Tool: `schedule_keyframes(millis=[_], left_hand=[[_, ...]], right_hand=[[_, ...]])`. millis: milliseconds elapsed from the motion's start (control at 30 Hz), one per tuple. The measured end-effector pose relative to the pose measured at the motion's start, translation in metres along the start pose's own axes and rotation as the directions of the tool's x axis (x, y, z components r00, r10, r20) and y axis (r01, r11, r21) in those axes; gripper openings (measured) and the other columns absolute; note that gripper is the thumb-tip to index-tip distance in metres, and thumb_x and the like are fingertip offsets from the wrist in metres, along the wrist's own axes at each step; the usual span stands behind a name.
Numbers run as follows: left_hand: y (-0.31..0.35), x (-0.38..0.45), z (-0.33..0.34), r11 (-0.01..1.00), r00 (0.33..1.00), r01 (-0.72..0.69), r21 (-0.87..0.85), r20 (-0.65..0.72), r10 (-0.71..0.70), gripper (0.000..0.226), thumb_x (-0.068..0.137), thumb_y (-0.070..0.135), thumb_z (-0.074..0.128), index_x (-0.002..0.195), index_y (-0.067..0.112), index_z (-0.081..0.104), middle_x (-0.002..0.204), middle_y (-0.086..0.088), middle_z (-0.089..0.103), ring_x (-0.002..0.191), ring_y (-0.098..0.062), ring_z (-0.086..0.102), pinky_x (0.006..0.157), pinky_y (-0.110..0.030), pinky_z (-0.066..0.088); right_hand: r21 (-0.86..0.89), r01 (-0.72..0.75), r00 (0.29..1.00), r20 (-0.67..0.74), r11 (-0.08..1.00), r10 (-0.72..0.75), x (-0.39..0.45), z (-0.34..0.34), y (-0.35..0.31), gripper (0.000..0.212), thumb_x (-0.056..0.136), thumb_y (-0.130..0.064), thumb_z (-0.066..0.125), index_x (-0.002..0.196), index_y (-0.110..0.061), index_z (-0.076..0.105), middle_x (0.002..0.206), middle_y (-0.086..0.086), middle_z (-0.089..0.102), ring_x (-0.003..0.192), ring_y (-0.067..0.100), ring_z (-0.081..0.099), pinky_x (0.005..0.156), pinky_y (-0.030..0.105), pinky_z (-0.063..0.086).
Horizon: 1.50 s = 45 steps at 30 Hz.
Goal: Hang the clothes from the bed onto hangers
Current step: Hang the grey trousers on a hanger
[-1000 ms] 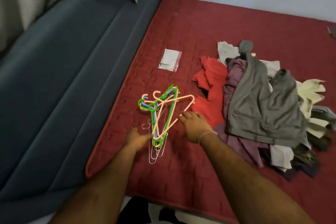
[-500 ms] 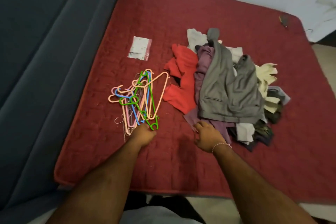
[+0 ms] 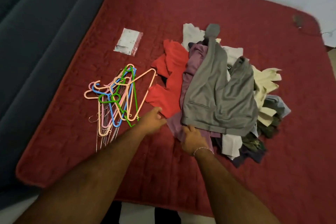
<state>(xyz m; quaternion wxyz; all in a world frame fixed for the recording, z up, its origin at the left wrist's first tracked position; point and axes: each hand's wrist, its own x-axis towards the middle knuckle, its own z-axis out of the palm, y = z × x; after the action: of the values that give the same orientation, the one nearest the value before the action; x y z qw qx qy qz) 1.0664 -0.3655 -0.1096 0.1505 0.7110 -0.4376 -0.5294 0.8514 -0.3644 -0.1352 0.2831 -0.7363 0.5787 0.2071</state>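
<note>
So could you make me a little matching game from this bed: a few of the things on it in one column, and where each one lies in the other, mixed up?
Things:
1. grey trousers
2. hangers
3. small packet
4. red garment

Places:
A. alone on the bed cover, beyond the hangers
B. on top of the clothes pile
C. heaped beside the blue sofa edge
D. between the hangers and the purple garment

Pairs: 1-B, 2-C, 3-A, 4-D

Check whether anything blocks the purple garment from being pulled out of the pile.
Yes: the grey trousers lie over most of the purple garment. Both the right hand and the left hand are at its exposed near edge.
</note>
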Motion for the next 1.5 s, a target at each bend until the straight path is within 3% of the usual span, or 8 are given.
schedule_keyframes(millis=[133, 333, 467, 733, 867, 1000, 1333, 1500], left_hand=[[-0.004, 0.023, 0.026, 0.999, 0.996, 0.050, -0.014, -0.076, -0.051, 0.070, 0.082, 0.040, 0.072, 0.145, 0.017, 0.050, 0.110, -0.001, 0.061, 0.109, -0.028, 0.064, 0.098, -0.038, 0.051], [-0.029, 0.029, 0.076, 0.995, 0.995, 0.093, -0.039, -0.027, -0.094, 0.059, 0.093, 0.019, 0.073, 0.146, 0.018, 0.048, 0.118, -0.002, 0.058, 0.099, -0.018, 0.059, 0.095, -0.036, 0.052], [-0.023, 0.030, 0.088, 0.994, 0.994, 0.108, 0.026, -0.026, -0.108, 0.063, 0.093, 0.020, 0.073, 0.150, 0.019, 0.045, 0.123, -0.006, 0.060, 0.111, -0.028, 0.064, 0.097, -0.040, 0.053], [0.038, 0.055, 0.105, 0.945, 0.987, -0.160, 0.287, 0.055, 0.150, 0.099, 0.088, 0.026, 0.068, 0.165, 0.025, 0.006, 0.146, -0.022, 0.055, 0.122, -0.039, 0.062, 0.094, -0.048, 0.054], [0.089, 0.054, 0.111, 0.894, 0.944, -0.327, 0.307, 0.067, 0.323, 0.048, 0.095, 0.023, 0.055, 0.141, 0.035, 0.053, 0.119, -0.014, 0.071, 0.104, -0.036, 0.068, 0.082, -0.038, 0.052], [0.133, 0.039, 0.092, 0.839, 0.888, -0.446, 0.312, 0.042, 0.457, 0.027, 0.092, 0.018, 0.061, 0.114, 0.028, 0.073, 0.112, -0.005, 0.077, 0.104, -0.032, 0.069, 0.083, -0.037, 0.050], [0.292, -0.088, -0.063, 0.562, 0.572, -0.818, 0.123, 0.064, 0.818, 0.036, 0.076, 0.009, 0.066, 0.106, 0.022, 0.079, 0.097, 0.009, 0.077, 0.087, -0.009, 0.072, 0.078, -0.023, 0.055], [0.336, -0.151, -0.174, 0.352, 0.365, -0.872, 0.339, -0.027, 0.930, 0.046, 0.083, 0.005, 0.057, 0.122, 0.021, 0.074, 0.122, 0.003, 0.075, 0.114, -0.017, 0.068, 0.103, -0.030, 0.051]], right_hand=[[-0.017, 0.040, 0.998, 0.050, 0.999, -0.039, 0.054, 0.024, 0.035, 0.061, 0.093, -0.040, 0.062, 0.150, -0.034, 0.041, 0.167, 0.006, 0.012, 0.149, 0.034, 0.022, 0.113, 0.053, 0.037], [-0.115, 0.005, 0.994, 0.106, 0.993, 0.007, 0.100, 0.039, 0.072, 0.056, 0.102, -0.038, 0.042, 0.157, -0.037, 0.031, 0.171, 0.008, -0.019, 0.157, 0.035, -0.008, 0.123, 0.056, 0.015], [-0.113, 0.086, 0.995, 0.062, 0.990, -0.080, 0.100, 0.020, 0.077, 0.070, 0.102, -0.029, 0.040, 0.164, -0.013, 0.010, 0.170, 0.017, 0.007, 0.155, 0.035, 0.020, 0.122, 0.047, 0.026], [-0.015, 0.336, 0.899, -0.292, 0.942, -0.325, 0.033, -0.024, 0.075, 0.087, 0.075, -0.046, 0.034, 0.143, 0.003, 0.054, 0.138, 0.027, 0.059, 0.116, 0.043, 0.065, 0.094, 0.051, 0.055], [0.073, 0.385, 0.865, -0.376, 0.920, -0.332, 0.002, -0.042, 0.078, 0.071, 0.083, -0.020, 0.051, 0.150, 0.001, 0.044, 0.150, 0.023, 0.050, 0.128, 0.038, 0.057, 0.103, 0.048, 0.051], [0.393, 0.332, 0.838, -0.540, 0.857, -0.076, -0.031, -0.058, 0.079, 0.069, 0.081, -0.008, 0.067, 0.146, -0.013, 0.044, 0.148, 0.000, 0.049, 0.135, 0.018, 0.050, 0.113, 0.040, 0.043], [0.665, 0.066, 0.370, -0.709, 0.744, 0.601, -0.060, -0.146, 0.013, 0.099, 0.069, -0.017, 0.084, 0.154, -0.011, 0.033, 0.153, 0.015, 0.043, 0.141, 0.035, 0.039, 0.116, 0.050, 0.037], [0.828, 0.120, 0.491, -0.529, 0.548, 0.692, -0.084, -0.194, -0.039, 0.029, 0.076, -0.019, 0.074, 0.102, -0.022, 0.063, 0.093, 0.003, 0.067, 0.092, 0.034, 0.066, 0.073, 0.035, 0.046]])
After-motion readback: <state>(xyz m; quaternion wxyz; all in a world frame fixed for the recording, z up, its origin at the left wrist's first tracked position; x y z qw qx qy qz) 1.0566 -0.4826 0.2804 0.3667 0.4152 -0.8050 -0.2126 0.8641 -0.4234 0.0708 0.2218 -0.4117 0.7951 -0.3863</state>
